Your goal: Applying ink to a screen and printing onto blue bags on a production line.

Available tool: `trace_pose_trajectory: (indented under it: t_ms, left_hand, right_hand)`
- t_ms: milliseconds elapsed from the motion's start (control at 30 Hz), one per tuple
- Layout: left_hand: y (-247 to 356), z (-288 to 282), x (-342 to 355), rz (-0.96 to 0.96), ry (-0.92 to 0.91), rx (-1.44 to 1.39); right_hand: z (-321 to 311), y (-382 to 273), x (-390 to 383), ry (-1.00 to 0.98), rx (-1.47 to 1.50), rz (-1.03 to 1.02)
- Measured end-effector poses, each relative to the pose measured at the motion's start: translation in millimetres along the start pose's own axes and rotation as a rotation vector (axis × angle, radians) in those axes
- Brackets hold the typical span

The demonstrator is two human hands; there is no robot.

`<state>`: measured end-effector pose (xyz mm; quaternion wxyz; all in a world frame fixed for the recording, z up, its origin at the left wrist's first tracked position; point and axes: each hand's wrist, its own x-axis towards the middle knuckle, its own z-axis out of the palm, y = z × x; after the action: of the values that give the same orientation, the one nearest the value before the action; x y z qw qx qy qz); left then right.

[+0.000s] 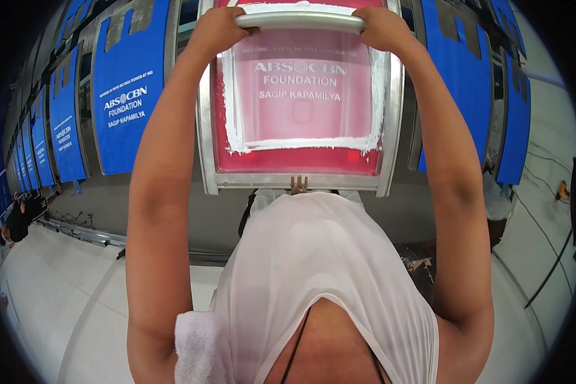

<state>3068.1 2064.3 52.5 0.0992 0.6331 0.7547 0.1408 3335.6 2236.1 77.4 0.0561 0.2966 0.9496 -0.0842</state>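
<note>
A metal-framed printing screen (206,137) lies in front of me, with red and pink mesh (301,121) and white lettering showing at its middle. White ink (237,144) borders the lighter panel in a rough rectangle. Across the far part of the screen spans a squeegee with a rounded, pale metal handle (301,22). My left hand (217,29) is closed round its left end, and my right hand (383,28) grips the right end. Both arms are stretched far forward. The squeegee's blade edge cannot be made out.
Blue cut pieces with handle slots and white print lie in rows to the left (131,109) and right (456,96) along a long grey table (163,192). Another person (22,216) is at the far left. Dark cables (550,265) run over the pale floor at right.
</note>
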Motion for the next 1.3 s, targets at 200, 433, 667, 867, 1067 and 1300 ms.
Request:
trace_pose_trajectory:
  t_ms: [200, 433, 667, 867, 1067, 1300]
  left_hand:
    - [75.8, -3.5, -187.4, -0.212, -0.344, -0.060]
    - [71.4, 34.2, -173.8, -0.035, -0.006, -0.091]
    - [8.3, 6.1, 3.5, -0.070, -0.026, 0.026]
    - [26.4, -50.2, -1.0, -0.104, 0.261, -0.034]
    - [97.9, -50.0, -139.7, -0.592, -0.577, -0.636]
    - [163.1, 102.9, -309.7, -0.677, -0.665, -1.265]
  right_hand:
    - [2.2, -80.6, -172.4, -0.370, 0.088, 0.086]
    - [51.7, -77.0, -176.4, 0.063, 0.102, 0.070]
    - [10.6, 1.2, 1.4, -0.065, -0.042, 0.062]
    - [-37.4, 13.0, 40.2, -0.067, 0.107, -0.061]
    - [-41.5, 53.1, 70.3, -0.146, 0.100, -0.087]
    - [-26.1, 4.8, 88.0, -0.296, 0.159, -0.181]
